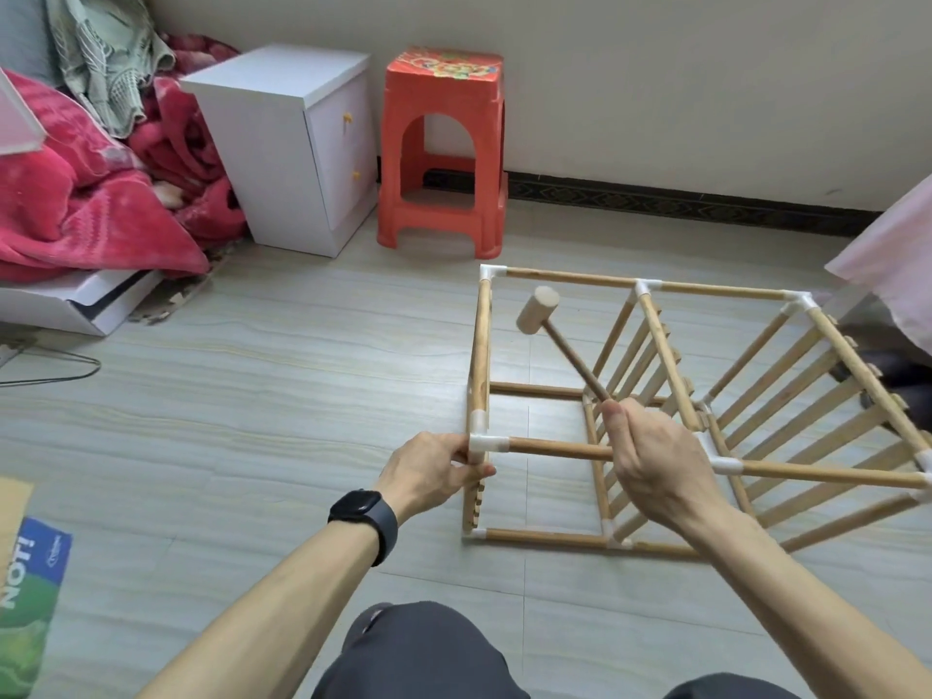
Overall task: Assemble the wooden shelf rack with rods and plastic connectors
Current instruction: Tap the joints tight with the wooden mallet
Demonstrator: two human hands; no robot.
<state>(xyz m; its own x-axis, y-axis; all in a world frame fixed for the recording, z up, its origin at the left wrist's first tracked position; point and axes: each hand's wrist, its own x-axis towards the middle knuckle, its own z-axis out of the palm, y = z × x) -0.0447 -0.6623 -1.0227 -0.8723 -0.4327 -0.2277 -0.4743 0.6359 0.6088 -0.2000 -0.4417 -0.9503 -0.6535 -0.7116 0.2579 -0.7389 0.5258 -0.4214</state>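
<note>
Floor [252,370]: pale tile, and everything sits on it.

Rack [665,348]: right of centre and lying on its side. Wooden rods are joined by white plastic connectors, with slatted shelves standing on edge toward the right.

Far left: a red blanket [101,194] in a heap. Beside it is a white cabinet [282,143], then a red stool [444,143] against the wall.

Mallet [537,311]: wooden, with its head raised and angled far-left over the rack's left bay.

Your right grip [650,466]: fingers curled round the mallet handle at its near end, thumb on top, above the near top rod [555,449].

Your left grip [433,471]: fingertips pinch the near-left corner connector [481,443], where that rod meets the upright.

Black watch [363,512] on your left wrist.
</note>
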